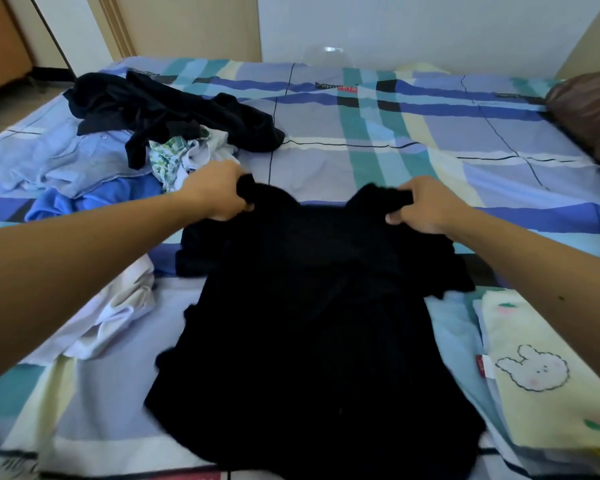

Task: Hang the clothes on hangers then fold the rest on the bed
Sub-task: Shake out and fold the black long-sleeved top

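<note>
Two hands pinch the far corners of a black garment (pixel 312 323) spread mid-bed, likely to flatten it for folding. Left hand (pixel 219 194): arm extended, fingers curled round a bunch of cloth. Right hand (pixel 420 206): likewise clamped, thumb under. Unfolded pile (pixel 146 133) lies far left.

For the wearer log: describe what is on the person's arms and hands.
Both forearms are bare, with no sleeve in view. The left hand and right hand wear no gloves, and no watch, bracelet or ring shows. A dark spot marks the right forearm.
</note>
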